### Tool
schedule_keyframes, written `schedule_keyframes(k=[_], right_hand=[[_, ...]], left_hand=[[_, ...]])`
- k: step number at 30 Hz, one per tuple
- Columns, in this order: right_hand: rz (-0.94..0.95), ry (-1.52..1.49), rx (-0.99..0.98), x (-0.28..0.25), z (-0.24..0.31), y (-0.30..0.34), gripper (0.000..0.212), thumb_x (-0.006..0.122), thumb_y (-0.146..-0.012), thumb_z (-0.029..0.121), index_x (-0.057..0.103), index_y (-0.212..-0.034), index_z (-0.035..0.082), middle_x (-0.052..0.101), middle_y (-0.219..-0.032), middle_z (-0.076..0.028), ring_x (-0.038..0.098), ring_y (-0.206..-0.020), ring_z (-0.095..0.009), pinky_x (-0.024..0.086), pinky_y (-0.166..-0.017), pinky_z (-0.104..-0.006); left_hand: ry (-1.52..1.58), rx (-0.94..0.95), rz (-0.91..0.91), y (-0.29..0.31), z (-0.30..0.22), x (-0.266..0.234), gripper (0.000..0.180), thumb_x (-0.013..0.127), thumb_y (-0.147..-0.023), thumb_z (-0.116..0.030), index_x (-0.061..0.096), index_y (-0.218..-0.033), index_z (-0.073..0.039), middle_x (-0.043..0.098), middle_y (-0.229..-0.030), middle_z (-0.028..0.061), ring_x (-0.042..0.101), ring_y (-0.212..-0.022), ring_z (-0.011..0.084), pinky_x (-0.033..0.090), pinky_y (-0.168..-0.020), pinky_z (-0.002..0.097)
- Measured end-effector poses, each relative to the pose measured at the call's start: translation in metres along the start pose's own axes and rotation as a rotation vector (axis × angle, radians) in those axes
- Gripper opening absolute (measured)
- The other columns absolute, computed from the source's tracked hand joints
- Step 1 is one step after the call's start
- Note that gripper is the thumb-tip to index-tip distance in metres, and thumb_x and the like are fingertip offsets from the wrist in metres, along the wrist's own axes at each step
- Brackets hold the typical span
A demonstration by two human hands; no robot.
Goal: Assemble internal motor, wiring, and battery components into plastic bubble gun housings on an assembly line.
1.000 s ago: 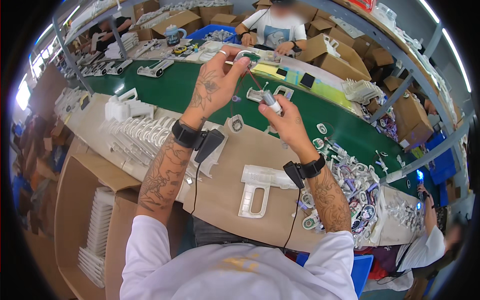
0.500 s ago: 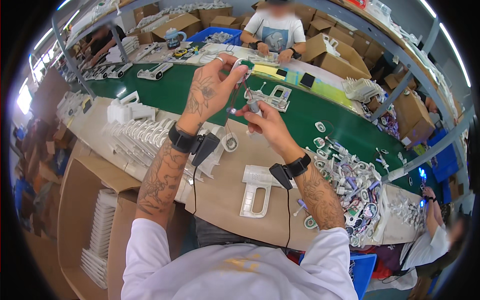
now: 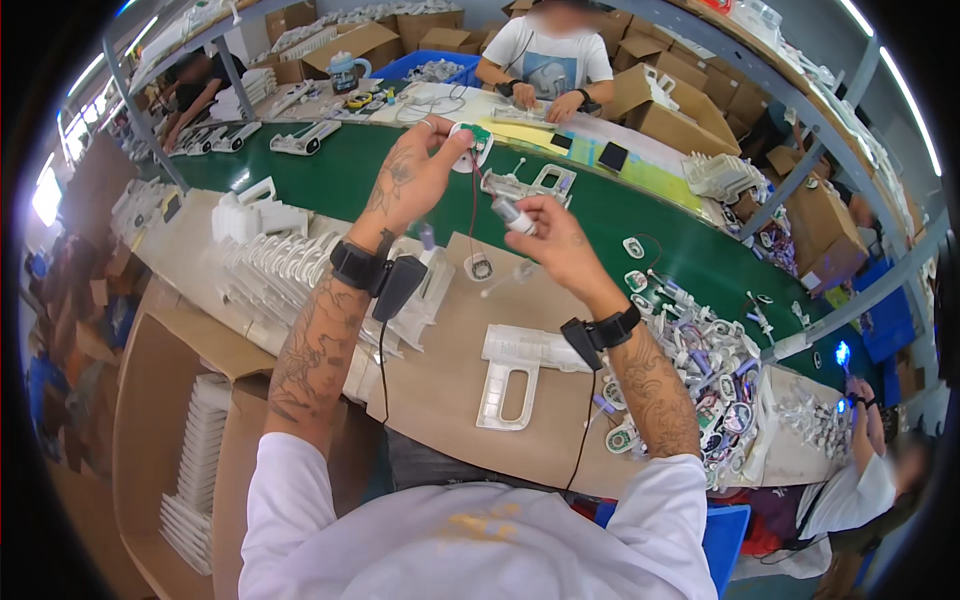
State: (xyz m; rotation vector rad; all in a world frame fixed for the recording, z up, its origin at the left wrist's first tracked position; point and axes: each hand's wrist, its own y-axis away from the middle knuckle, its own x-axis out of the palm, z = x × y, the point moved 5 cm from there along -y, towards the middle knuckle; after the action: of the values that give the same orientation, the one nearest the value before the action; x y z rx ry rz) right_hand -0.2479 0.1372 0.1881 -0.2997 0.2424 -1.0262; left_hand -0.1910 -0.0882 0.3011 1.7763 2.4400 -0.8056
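My left hand (image 3: 415,170) is closed on a white oval piece with a green circuit board (image 3: 480,141), pinched between thumb and fingers. Red and dark wires run down from the board, and a small round speaker-like disc (image 3: 479,267) dangles from them. My right hand (image 3: 565,245) grips a small grey and white cylinder (image 3: 513,215) just below and to the right of the board. Blurred by motion, a pale slim part (image 3: 512,278) hangs under that hand. A white gun-shaped plastic housing half (image 3: 497,395) lies on the brown worktop (image 3: 430,390) nearer to me.
Right of my right forearm is a heap of wired parts (image 3: 705,375). White housings (image 3: 300,265) stand in a row at left, above a cardboard box (image 3: 165,350). Beyond runs a green conveyor belt (image 3: 350,180) carrying another housing (image 3: 555,183). Co-workers sit across and at far right.
My left hand has turned the board so its green face shows more. My right hand has shifted slightly right, the cylinder now tilted in its fingers. The dangling disc has swung right.
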Motion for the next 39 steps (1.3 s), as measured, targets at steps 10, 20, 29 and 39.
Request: schedule_keyframes(k=[10,20,29,39], right_hand=[[-0.017,0.569,0.004,-0.046,0.056,0.02,0.038,0.082,-0.102,0.021,0.075,-0.134,0.004,0.073,-0.106,-0.009,0.063,-0.079,-0.017,0.055,-0.075,-0.0345],[0.348,0.7,0.024,-0.04,-0.025,0.126,0.027,0.08,-0.101,0.015,0.074,-0.125,0.004,0.071,-0.114,-0.016,0.072,-0.098,-0.036,0.059,-0.088,-0.0446],[0.309,0.784,0.072,-0.025,-0.052,0.166,0.029,0.083,-0.101,0.018,0.076,-0.124,0.003,0.072,-0.119,-0.014,0.074,-0.107,-0.036,0.061,-0.093,-0.0455],[0.314,1.143,-0.167,-0.018,-0.049,0.173,0.031,0.081,-0.098,0.021,0.077,-0.124,0.007,0.067,-0.119,-0.009,0.067,-0.112,-0.032,0.058,-0.095,-0.0453]], left_hand=[[-0.384,0.511,-0.245,0.038,0.001,0.028,0.029,0.077,-0.109,-0.029,0.07,-0.12,-0.002,0.072,-0.084,0.0129,0.065,-0.061,0.027,0.054,-0.063,0.0403],[-0.481,0.008,-0.002,0.209,0.128,0.098,0.029,0.072,-0.111,-0.026,0.062,-0.125,-0.003,0.076,-0.092,0.0217,0.075,-0.08,0.0467,0.059,-0.068,0.0532],[0.034,-0.503,0.125,0.228,0.178,0.094,0.025,0.068,-0.113,-0.018,0.057,-0.123,0.002,0.079,-0.102,0.017,0.083,-0.087,0.0274,0.065,-0.073,0.0392],[0.666,-0.806,0.216,0.223,0.189,0.09,0.029,0.071,-0.113,-0.023,0.061,-0.127,0.001,0.074,-0.122,0.0161,0.08,-0.11,0.0279,0.066,-0.099,0.0372]])
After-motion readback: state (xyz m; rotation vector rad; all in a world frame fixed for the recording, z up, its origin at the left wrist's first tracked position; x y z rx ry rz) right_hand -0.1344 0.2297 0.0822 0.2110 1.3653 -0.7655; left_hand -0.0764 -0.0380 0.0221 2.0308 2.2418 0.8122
